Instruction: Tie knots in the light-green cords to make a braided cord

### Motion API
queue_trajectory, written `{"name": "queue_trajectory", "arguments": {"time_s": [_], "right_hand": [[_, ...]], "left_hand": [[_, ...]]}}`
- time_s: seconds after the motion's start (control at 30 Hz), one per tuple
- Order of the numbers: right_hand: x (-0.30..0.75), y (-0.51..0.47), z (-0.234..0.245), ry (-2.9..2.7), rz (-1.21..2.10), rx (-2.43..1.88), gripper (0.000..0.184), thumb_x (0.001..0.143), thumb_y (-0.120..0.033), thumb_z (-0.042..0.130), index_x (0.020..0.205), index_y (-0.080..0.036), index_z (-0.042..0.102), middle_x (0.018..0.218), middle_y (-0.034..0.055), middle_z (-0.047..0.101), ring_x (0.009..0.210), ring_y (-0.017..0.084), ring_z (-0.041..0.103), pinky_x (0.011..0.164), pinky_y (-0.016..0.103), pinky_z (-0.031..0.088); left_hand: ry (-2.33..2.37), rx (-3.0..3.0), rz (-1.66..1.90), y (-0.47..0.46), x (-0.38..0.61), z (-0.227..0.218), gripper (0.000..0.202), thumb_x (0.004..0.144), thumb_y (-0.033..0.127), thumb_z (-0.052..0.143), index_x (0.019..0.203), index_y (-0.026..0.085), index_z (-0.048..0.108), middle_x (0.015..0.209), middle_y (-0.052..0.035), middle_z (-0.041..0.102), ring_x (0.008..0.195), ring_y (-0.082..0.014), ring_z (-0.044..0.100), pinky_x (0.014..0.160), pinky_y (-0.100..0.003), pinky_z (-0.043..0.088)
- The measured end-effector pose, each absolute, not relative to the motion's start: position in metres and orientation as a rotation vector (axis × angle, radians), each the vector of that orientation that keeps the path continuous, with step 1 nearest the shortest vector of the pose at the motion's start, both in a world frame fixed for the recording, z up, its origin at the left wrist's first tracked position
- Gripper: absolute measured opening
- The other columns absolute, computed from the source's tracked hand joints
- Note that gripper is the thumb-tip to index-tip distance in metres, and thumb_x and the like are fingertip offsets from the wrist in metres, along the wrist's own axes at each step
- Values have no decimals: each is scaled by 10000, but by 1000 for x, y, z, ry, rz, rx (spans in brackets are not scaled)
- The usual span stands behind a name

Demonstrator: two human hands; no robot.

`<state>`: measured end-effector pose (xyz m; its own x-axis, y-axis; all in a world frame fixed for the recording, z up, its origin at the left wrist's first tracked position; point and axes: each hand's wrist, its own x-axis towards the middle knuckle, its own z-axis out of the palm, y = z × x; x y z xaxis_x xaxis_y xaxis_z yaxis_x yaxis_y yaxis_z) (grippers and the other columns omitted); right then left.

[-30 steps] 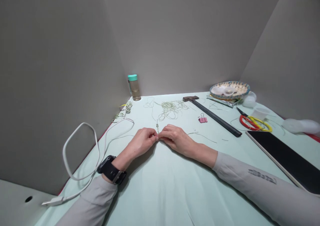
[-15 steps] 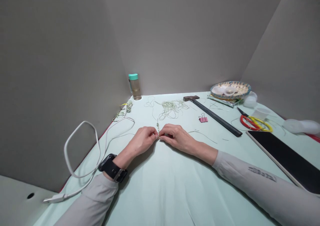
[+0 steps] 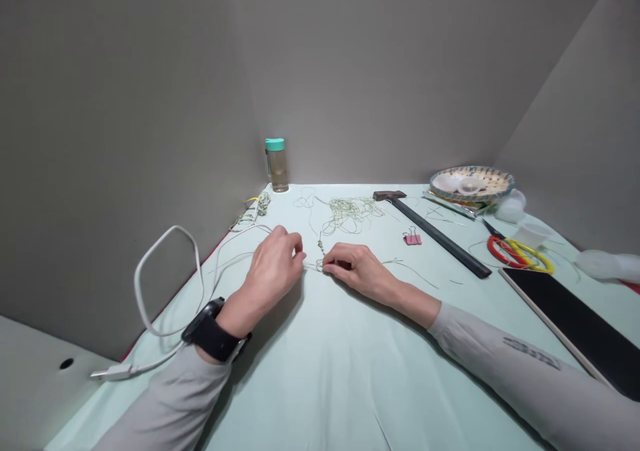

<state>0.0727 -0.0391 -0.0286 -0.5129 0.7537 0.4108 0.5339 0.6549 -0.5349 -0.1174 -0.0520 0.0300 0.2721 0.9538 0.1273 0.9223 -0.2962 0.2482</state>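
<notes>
A short knotted piece of thin green cord [image 3: 321, 245] points away from me in the middle of the table. At its near end, my right hand [image 3: 359, 269] is closed in a pinch on the cord. To the left, my left hand [image 3: 274, 264] pinches too, with its fingertips at thin cord strands [image 3: 312, 266] that run across to the right hand. A small loop shows beside the right fingertips. Loose cord ends [image 3: 413, 274] trail out past the right hand. Beyond the hands lies a loose tangle of green cord [image 3: 347, 214].
On the right lie a hammer [image 3: 440, 236], a pink binder clip [image 3: 413, 239], red-and-yellow scissors [image 3: 520, 254] and a dark-screened tablet [image 3: 570, 324]. A woven basket [image 3: 500, 186] and a bottle [image 3: 279, 170] stand at the back. A white USB cable [image 3: 140, 291] loops at left.
My left hand has drawn away to the left and up from the right hand, and strands now span the space between them. The right hand stays at the knotted cord.
</notes>
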Motion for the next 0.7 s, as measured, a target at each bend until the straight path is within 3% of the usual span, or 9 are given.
{"name": "queue_trajectory", "arguments": {"time_s": [0.13, 0.7], "right_hand": [[73, -39, -26, -2202, 515, -1048, 186, 950, -306, 577, 906, -137, 643, 873, 17, 657, 759, 130, 627, 719, 311, 541], [66, -41, -24, -2129, 589, -1066, 190, 949, -313, 578, 909, -143, 655, 888, 23, 671, 794, 140, 637, 764, 335, 538]], "left_hand": [[1561, 2499, 112, -72, -107, 32, 195, 907, 332, 621, 842, 151, 653, 836, -12, 680, 781, -168, 652, 740, -363, 550], [1570, 2431, 46, -76, -102, 22, 216, 938, 324, 581, 845, 143, 655, 822, -15, 687, 781, -167, 664, 753, -370, 558]]}}
